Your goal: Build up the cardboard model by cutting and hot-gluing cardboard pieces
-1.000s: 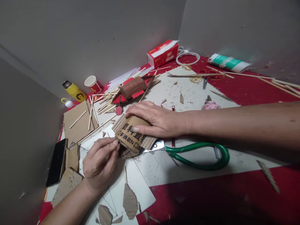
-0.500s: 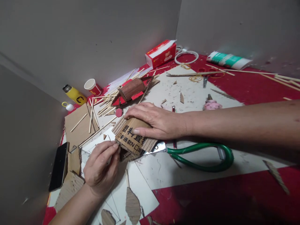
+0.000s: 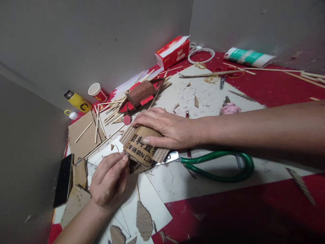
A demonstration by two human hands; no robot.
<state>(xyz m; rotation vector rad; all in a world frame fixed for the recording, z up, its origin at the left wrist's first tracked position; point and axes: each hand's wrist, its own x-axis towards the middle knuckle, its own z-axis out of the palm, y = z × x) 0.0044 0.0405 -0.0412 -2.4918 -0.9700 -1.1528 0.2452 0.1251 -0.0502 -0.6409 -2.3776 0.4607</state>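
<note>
A curved piece of corrugated cardboard [image 3: 138, 152] with black printed characters sits in the middle of the head view. My right hand [image 3: 165, 130] lies over its top, thumb on the print and fingers wrapped over the far edge. At the near left corner, my left hand [image 3: 110, 176] pinches the cardboard's edge between thumb and fingers; the fingertips are partly hidden. Scissors with green handles [image 3: 218, 166] lie beside the cardboard, their blades partly hidden behind it. Just beyond my right hand is a small cardboard boat [image 3: 142, 93] with a brown arched roof and red sides.
Thin wooden sticks [image 3: 111, 113] are strewn around the boat. At the back stand a yellow bottle [image 3: 80, 101], a paper cup [image 3: 98, 91] and a red tissue pack [image 3: 172, 54]. A phone [image 3: 63, 179] lies at left, cardboard scraps [image 3: 144, 220] in front, pink clay [image 3: 230, 108] at right.
The camera view has shifted slightly, so the background sits a little higher. Both hands keep their hold on the cardboard, with hardly any visible movement.
</note>
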